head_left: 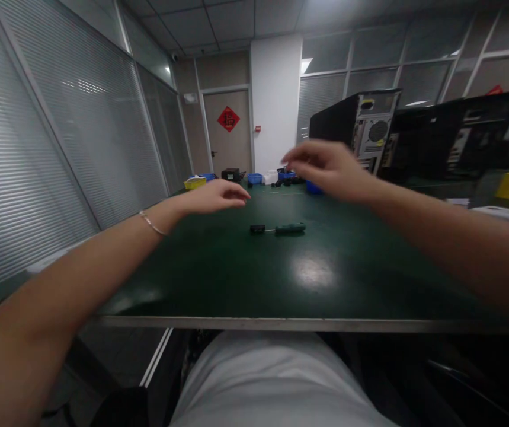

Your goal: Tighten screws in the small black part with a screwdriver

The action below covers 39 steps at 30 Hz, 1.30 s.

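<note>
A screwdriver with a dark green handle (290, 228) lies flat on the green tabletop (218, 279), its thin shaft pointing left. At the shaft's tip sits a small black piece (257, 229); whether the two are joined I cannot tell. My left hand (219, 196) hovers above the table, left of and beyond the screwdriver, open with its fingers loosely extended and holding nothing. Higher up on the right, my right hand (325, 169) is in the air, slightly blurred, its fingers loosely bent and apart from the thumb. Nothing shows in it.
Along the table's far edge stand a yellow bin (195, 182), a black box (230, 174), a blue bin (255, 178), a white container (271, 177) and small black parts (286, 182). Computer towers (372, 130) stand at the right. The table's front edge (254, 323) is near my lap.
</note>
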Each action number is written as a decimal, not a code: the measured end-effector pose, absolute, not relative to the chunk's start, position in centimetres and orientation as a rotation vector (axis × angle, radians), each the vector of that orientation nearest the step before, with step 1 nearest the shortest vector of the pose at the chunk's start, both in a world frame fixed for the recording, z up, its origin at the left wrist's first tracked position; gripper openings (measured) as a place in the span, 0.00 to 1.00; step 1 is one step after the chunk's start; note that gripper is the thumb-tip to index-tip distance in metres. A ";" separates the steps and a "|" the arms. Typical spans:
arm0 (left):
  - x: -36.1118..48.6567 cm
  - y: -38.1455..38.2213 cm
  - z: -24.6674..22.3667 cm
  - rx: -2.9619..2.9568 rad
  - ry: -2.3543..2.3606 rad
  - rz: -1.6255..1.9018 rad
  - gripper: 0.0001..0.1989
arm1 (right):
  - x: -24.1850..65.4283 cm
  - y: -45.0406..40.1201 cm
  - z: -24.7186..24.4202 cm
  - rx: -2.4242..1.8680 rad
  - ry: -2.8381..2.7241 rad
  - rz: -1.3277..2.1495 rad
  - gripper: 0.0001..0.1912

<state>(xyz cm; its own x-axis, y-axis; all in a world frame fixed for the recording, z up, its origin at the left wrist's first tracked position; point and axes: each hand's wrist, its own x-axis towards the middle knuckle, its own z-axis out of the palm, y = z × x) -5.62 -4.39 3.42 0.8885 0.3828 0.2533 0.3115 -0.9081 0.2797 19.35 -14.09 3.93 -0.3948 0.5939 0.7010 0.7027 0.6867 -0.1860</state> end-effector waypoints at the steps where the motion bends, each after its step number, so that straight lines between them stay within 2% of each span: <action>1: -4.6 -2.9 2.1 2.833 0.553 0.327 0.21 | 19.4 -13.2 3.1 -1.037 -2.212 -0.134 0.16; 5: -1.9 0.7 -2.3 2.798 0.615 0.082 0.33 | 19.7 -9.3 -1.0 -1.266 -2.533 0.145 0.24; 9: -1.5 1.0 -5.2 2.852 0.541 0.280 0.25 | 19.7 -7.9 -4.3 -1.255 -2.581 0.267 0.24; 14: -1.8 0.7 -7.3 2.761 0.553 0.572 0.20 | 19.4 -8.4 -6.6 -1.185 -2.487 0.143 0.16; 18: -1.7 1.3 -7.9 2.588 0.584 0.683 0.19 | 19.1 -8.2 -7.4 -1.178 -2.410 -0.016 0.11; 22: -1.6 2.0 -8.3 2.392 0.547 0.704 0.19 | 18.9 -7.9 -7.6 -1.134 -2.331 -0.106 0.10; 29: -1.6 2.2 -8.3 2.259 0.494 0.660 0.22 | 18.8 -7.9 -7.6 -1.135 -2.247 -0.133 0.10; 39: -1.8 0.7 -7.5 2.222 0.410 0.623 0.20 | 18.6 -8.1 -7.7 -1.164 -2.200 -0.134 0.09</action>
